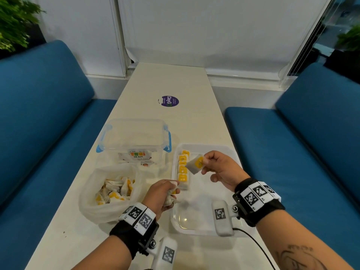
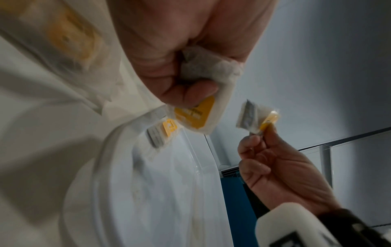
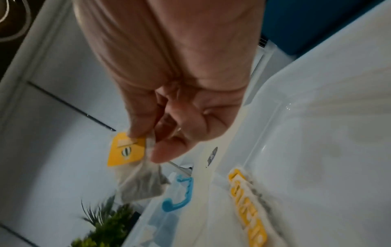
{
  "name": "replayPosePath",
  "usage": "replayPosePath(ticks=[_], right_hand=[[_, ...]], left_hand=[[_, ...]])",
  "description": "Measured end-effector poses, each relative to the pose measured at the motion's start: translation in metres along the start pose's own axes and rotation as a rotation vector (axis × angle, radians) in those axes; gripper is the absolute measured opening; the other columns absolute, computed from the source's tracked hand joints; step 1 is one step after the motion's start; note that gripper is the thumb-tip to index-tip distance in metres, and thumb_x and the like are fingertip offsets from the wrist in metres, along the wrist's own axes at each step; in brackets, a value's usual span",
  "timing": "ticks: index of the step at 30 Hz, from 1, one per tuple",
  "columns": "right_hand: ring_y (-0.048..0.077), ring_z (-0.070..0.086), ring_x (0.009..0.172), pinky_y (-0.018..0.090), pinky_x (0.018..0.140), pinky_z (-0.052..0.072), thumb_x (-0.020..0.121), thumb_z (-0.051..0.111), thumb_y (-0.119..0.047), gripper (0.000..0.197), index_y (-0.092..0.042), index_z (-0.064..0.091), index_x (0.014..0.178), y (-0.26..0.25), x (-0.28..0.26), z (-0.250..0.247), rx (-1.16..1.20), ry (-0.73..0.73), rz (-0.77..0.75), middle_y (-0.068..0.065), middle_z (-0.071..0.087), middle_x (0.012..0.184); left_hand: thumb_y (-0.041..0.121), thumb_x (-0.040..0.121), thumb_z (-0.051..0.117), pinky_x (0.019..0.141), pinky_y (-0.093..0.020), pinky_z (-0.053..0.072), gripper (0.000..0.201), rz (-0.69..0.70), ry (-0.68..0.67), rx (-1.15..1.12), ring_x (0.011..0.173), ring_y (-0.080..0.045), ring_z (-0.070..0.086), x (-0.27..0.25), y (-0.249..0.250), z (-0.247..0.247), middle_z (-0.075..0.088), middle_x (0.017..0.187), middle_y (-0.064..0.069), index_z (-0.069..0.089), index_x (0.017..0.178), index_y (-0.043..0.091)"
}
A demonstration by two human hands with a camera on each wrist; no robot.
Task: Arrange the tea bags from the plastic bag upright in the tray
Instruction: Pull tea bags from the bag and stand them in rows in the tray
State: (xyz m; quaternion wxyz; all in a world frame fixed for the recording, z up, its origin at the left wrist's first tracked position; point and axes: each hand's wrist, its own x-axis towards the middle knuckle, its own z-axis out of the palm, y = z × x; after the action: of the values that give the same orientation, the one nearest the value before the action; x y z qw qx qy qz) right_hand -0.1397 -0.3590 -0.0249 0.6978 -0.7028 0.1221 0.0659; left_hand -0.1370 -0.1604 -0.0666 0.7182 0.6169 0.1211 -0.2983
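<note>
A white tray (image 1: 228, 151) lies on the table with a row of upright yellow-tagged tea bags (image 1: 182, 169) along its left wall, also seen as the row of tea bags (image 3: 247, 202). My right hand (image 1: 216, 166) pinches one tea bag (image 1: 195, 163) by its yellow tag above the row; this tea bag (image 3: 135, 170) hangs from thumb and forefinger. My left hand (image 1: 162, 193) grips a bunch of tea bags (image 1: 171, 199) near the tray's left edge; those tea bags (image 2: 203, 100) fill its fist. The plastic bag (image 1: 93, 195) of tea bags lies open at the left.
A clear lidded box with blue clips (image 1: 134, 137) stands behind the plastic bag. A purple sticker (image 1: 169, 101) marks the table (image 1: 175, 80) farther back. Blue bench seats (image 1: 292, 152) flank both sides. A cable (image 1: 255, 244) runs from my right wrist.
</note>
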Motion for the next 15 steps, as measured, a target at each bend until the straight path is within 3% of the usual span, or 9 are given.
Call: replayPosePath(ticks=[3, 6, 9, 15], right_hand=[[0.010, 0.059, 0.060, 0.019, 0.042, 0.032, 0.090, 0.059, -0.011, 0.011, -0.014, 0.055, 0.081, 0.005, 0.005, -0.003, -0.100, -0.007, 0.052, 0.004, 0.063, 0.071], [0.010, 0.057, 0.059, 0.020, 0.043, 0.032, 0.090, 0.055, -0.008, 0.016, -0.017, 0.054, 0.077, 0.009, 0.012, -0.003, -0.488, 0.013, 0.167, 0.004, 0.062, 0.069], [0.007, 0.057, 0.057, 0.020, 0.045, 0.037, 0.090, 0.048, -0.009, 0.018, -0.020, 0.052, 0.076, 0.016, 0.019, 0.006, -0.825, -0.100, 0.298, -0.001, 0.061, 0.068], [0.012, 0.062, 0.062, 0.019, 0.049, 0.042, 0.094, 0.048, -0.011, 0.014, -0.016, 0.051, 0.081, 0.023, 0.038, 0.034, -0.757, -0.243, 0.451, 0.003, 0.063, 0.071]], left_hand=[[0.011, 0.091, 0.047, 0.045, -0.018, 0.037, 0.016, 0.000, 0.006, -0.013, 0.049, -0.010, 0.045, 0.000, 0.001, -0.004, 0.059, 0.076, -0.004, 0.063, 0.095, 0.009], [0.011, 0.092, 0.047, 0.043, -0.016, 0.036, 0.016, -0.007, 0.001, -0.035, 0.042, -0.007, 0.047, 0.001, 0.001, -0.005, 0.057, 0.076, -0.005, 0.062, 0.096, 0.008], [0.011, 0.092, 0.046, 0.043, -0.016, 0.035, 0.016, -0.008, -0.004, -0.052, 0.042, -0.008, 0.047, 0.002, 0.002, -0.006, 0.056, 0.075, -0.005, 0.062, 0.095, 0.009], [0.010, 0.092, 0.046, 0.042, -0.015, 0.036, 0.017, -0.009, -0.001, -0.063, 0.047, -0.010, 0.045, 0.006, 0.003, -0.008, 0.056, 0.074, -0.004, 0.062, 0.096, 0.008]])
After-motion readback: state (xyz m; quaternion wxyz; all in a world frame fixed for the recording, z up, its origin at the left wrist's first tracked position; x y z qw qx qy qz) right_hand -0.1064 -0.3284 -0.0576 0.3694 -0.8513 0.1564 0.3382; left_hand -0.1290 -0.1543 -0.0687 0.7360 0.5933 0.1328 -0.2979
